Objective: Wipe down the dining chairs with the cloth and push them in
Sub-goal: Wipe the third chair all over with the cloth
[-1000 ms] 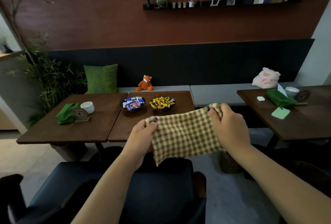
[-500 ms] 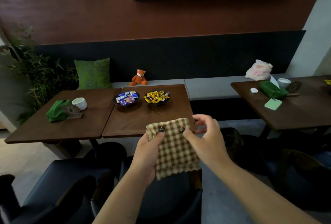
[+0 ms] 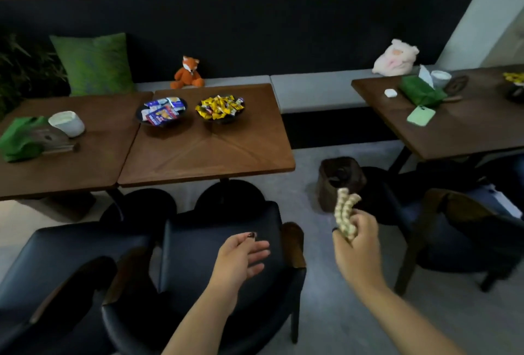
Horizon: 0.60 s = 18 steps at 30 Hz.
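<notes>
Cloth [image 3: 346, 214] now bunched, right-hand [image 3: 357, 244] only.

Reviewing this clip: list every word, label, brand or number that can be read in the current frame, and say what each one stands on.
None can be read.
Blue and white snack packets in the left bowl: printing too blurred to read.
Yellow candy wrappers in the right bowl: markings too small to read.
Green phone, white cup, checked cloth in the right hand: no text visible.
</notes>
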Each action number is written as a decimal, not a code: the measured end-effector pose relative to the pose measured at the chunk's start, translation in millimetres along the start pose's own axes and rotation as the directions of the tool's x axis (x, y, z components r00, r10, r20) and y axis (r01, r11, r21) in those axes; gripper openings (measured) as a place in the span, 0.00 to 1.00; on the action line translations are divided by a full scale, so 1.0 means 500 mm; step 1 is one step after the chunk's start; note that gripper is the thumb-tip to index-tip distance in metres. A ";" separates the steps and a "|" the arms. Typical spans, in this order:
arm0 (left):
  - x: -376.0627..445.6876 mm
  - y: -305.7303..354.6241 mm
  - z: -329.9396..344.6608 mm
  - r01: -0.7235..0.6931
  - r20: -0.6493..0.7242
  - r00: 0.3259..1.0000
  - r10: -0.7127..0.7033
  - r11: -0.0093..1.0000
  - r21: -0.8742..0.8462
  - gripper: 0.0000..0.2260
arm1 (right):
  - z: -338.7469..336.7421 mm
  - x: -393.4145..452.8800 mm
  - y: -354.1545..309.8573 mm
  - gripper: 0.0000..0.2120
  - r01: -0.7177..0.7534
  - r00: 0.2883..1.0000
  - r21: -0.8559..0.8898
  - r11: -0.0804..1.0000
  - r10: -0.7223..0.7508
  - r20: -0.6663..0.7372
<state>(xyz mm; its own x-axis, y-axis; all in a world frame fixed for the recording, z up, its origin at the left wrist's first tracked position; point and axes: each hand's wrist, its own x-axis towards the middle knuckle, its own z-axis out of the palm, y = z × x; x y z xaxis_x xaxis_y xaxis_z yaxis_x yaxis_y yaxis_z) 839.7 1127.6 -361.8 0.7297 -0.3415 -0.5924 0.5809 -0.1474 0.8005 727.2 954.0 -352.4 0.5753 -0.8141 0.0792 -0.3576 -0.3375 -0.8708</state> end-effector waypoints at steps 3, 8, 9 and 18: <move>0.072 -0.081 0.026 0.073 -0.018 0.997 -0.074 0.996 -0.048 0.09 | 0.083 -0.022 0.096 0.09 0.060 0.981 -0.113 0.992 -0.038 0.191; 0.167 -0.217 0.087 0.208 -0.029 0.975 -0.220 0.951 -0.230 0.11 | 0.213 -0.092 0.217 0.14 -0.036 0.927 -0.037 0.999 0.047 0.372; 0.187 -0.231 0.094 0.207 -0.037 0.974 -0.224 0.945 -0.252 0.11 | 0.225 -0.098 0.226 0.17 -0.046 0.936 -0.035 0.998 0.055 0.349; 0.323 -0.300 0.092 0.249 -0.036 0.962 -0.269 0.927 -0.280 0.26 | 0.237 0.011 0.251 0.26 0.534 0.673 -0.362 0.764 -0.125 0.729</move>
<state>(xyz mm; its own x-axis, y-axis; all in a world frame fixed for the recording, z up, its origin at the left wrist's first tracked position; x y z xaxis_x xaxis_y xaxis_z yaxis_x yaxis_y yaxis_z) 854.1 1052.0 -573.3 0.5590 -0.2552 -0.7890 0.8212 0.0386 0.5693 772.5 963.3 -518.9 0.9681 -0.1608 -0.1922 -0.2322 -0.8639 -0.4470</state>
